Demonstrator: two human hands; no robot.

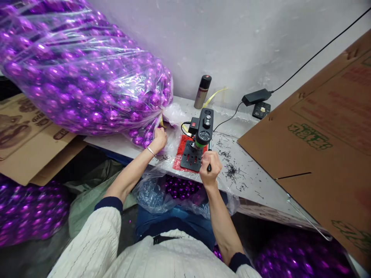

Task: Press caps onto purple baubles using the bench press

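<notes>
A small black bench drill stands on a black slotted base over a red sheet on the white table. My right hand is closed round the drill's black lever handle beside the base. My left hand reaches into the open mouth of a big clear plastic bag of shiny purple balls lying on the table's left end; its fingers are curled inside, and what they hold is hidden. Another open bag of purple balls rests on my lap under the table edge.
A spray can stands by the wall. A power adapter and cable lie behind the drill. Dark shavings litter the table. Cardboard sheets lean at right and left. More purple ball bags lie on the floor.
</notes>
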